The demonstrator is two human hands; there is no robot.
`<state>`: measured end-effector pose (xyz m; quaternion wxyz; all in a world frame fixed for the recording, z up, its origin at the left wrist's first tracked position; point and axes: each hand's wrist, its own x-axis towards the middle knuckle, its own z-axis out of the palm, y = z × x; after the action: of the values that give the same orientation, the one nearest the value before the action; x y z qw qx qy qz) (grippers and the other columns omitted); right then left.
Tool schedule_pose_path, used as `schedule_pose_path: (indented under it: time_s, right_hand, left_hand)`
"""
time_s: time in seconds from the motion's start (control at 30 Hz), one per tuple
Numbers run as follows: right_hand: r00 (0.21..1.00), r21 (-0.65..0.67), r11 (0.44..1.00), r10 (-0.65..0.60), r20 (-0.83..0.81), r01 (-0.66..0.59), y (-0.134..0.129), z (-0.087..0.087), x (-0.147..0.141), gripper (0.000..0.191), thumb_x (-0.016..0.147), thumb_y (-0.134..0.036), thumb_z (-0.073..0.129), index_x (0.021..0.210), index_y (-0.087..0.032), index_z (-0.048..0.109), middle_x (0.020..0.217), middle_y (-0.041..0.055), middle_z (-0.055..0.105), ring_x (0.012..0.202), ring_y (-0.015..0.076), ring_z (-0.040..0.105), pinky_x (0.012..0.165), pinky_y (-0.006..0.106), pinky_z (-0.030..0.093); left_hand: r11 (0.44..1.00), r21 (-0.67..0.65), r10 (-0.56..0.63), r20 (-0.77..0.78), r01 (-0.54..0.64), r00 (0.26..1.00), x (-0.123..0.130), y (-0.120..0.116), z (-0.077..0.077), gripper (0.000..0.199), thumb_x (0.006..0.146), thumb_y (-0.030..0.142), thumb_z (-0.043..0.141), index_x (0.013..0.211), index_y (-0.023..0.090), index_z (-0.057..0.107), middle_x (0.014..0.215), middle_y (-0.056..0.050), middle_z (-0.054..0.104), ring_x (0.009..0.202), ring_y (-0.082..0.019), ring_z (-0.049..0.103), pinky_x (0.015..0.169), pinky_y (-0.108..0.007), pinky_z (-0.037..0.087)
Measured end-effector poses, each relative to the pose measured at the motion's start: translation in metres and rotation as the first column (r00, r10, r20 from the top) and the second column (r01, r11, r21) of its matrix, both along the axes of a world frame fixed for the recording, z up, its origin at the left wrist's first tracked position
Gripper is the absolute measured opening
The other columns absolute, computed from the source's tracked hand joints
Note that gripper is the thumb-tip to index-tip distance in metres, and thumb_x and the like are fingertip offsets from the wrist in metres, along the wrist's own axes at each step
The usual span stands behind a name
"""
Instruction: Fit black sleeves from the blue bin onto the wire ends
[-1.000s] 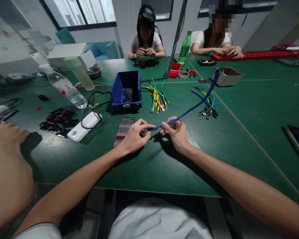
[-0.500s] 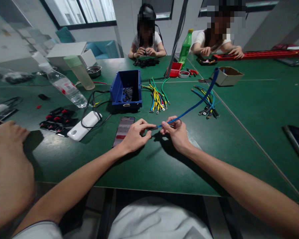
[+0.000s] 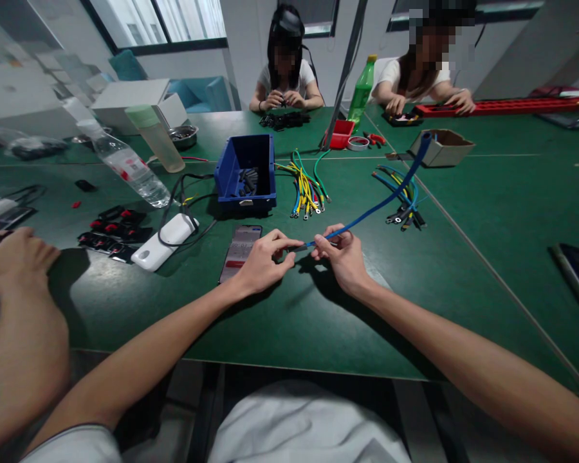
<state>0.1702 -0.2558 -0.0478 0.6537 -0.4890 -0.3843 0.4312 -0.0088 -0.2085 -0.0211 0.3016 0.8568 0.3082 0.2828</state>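
A blue cable [image 3: 379, 204] rises in a curve to the right from between my hands. My right hand [image 3: 340, 254] pinches it near its lower end. At that end, my left hand [image 3: 267, 260] holds a small black sleeve [image 3: 298, 248] between thumb and fingers. Beside my left hand lies a phone [image 3: 236, 254] with its screen lit. Beyond the hands are a blue bin [image 3: 245, 173] with black pieces inside, a bundle of yellow, green and blue wires [image 3: 306, 190], and a second bundle with black ends [image 3: 405, 202].
On the left are a white power bank [image 3: 164, 243], black packets [image 3: 113, 231] and a water bottle [image 3: 132, 168]. Another person's hand [image 3: 19, 257] is at the far left. Two people sit across the table. A cardboard box [image 3: 446, 149] stands at the back right.
My hands and the blue cable have hardly moved. The view has shifted very slightly, and the other person's hand at the left edge has moved a little.
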Motion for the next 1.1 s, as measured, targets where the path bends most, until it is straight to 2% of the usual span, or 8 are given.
schedule_pose_path:
  time_s: [0.57, 0.83, 1.1]
  right_hand:
    - [1.0, -0.012, 1.0, -0.001, -0.018, 0.001, -0.0001, 0.0003, -0.0009, 0.03, 0.071, -0.035, 0.075, 0.082, -0.022, 0.051, 0.06, -0.0049, 0.06, 0.052, 0.0139, 0.062, 0.051, 0.025, 0.05]
    - [1.0, 0.008, 1.0, 0.017, 0.019, -0.017, -0.0015, -0.0015, -0.0004, 0.03, 0.073, -0.039, 0.073, 0.085, -0.022, 0.051, 0.06, -0.003, 0.061, 0.054, 0.0151, 0.062, 0.054, 0.027, 0.051]
    - [1.0, -0.01, 1.0, 0.018, 0.009, -0.018, -0.0028, 0.0024, -0.0009, 0.031, 0.072, -0.039, 0.074, 0.085, -0.022, 0.051, 0.061, -0.0032, 0.061, 0.054, 0.0154, 0.062, 0.054, 0.027, 0.051]
  left_hand:
    - [0.997, 0.074, -0.001, -0.016, 0.002, 1.0, 0.0, 0.0001, -0.0014, 0.026, 0.086, 0.019, 0.055, 0.108, 0.019, 0.068, 0.087, -0.003, 0.054, 0.073, -0.012, 0.051, 0.07, -0.026, 0.044]
    - [1.0, 0.024, -0.015, 0.0, 0.015, 1.0, 0.0005, 0.0008, -0.0017, 0.026, 0.085, 0.02, 0.056, 0.108, 0.018, 0.068, 0.085, -0.003, 0.055, 0.071, -0.011, 0.051, 0.067, -0.026, 0.044]
    - [0.998, 0.065, -0.014, 0.002, 0.014, 1.0, -0.0002, 0.0005, -0.0008, 0.026, 0.085, 0.02, 0.056, 0.108, 0.019, 0.069, 0.084, -0.003, 0.055, 0.072, -0.012, 0.051, 0.068, -0.027, 0.044]
